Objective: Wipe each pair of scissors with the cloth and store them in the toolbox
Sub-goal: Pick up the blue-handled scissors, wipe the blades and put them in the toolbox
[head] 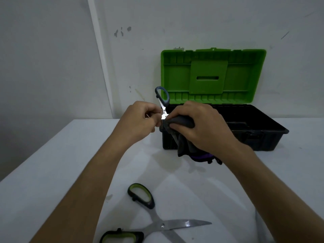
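Observation:
My left hand [140,120] grips a pair of scissors with blue-grey handles [162,97], one handle loop sticking up above my fingers. My right hand [198,127] is closed on a dark grey cloth [182,146] wrapped around the blades, and the cloth hangs down below my palm with a purple edge. Both hands are in front of the left end of the toolbox [273,137], black with its green lid [210,74] standing open against the wall. A second pair of scissors with black and green handles [157,223] lies spread wide on the white table near me.
The white table [61,172] ends on the left, with a dark drop beyond its edge. A grey wall stands right behind the toolbox. Dark items lie inside the toolbox, too dim to tell apart.

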Demonstrator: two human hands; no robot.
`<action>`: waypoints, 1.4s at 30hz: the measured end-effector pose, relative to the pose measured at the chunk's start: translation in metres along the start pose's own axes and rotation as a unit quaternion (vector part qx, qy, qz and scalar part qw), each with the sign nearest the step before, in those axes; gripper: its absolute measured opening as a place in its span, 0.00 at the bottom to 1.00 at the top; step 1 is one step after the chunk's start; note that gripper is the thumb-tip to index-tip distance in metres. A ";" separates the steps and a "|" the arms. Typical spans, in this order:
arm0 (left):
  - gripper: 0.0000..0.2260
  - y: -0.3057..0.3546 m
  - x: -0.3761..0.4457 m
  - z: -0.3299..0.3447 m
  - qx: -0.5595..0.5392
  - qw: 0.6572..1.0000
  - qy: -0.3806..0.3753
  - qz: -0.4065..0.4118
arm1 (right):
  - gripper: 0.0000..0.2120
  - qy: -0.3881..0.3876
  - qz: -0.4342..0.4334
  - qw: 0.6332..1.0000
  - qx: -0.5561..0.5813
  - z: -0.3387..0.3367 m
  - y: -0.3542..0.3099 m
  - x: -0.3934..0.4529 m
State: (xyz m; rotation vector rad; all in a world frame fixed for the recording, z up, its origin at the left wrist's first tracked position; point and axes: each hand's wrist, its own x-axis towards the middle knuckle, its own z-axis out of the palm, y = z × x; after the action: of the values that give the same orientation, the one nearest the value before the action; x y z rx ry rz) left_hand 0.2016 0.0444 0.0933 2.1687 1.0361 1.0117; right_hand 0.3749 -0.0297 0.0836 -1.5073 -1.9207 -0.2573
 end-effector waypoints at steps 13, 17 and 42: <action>0.10 -0.005 0.001 -0.002 0.019 0.999 0.032 -0.002 | 0.09 -0.050 -0.057 0.997 0.013 -0.012 0.001 0.001; 0.06 -0.006 0.001 -0.001 -0.002 1.000 0.005 -0.016 | 0.08 -0.069 -0.028 0.997 0.002 -0.001 0.005 -0.001; 0.05 -0.006 0.002 0.003 -0.061 0.997 0.004 -0.045 | 0.07 -0.016 -0.011 0.995 0.100 -0.045 0.014 0.001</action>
State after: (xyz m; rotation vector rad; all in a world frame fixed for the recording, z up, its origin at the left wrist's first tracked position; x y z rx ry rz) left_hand 0.2023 0.0485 0.0883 2.0046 1.0384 1.0166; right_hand 0.4051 -0.0489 0.1144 -1.3653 -1.9268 -0.0482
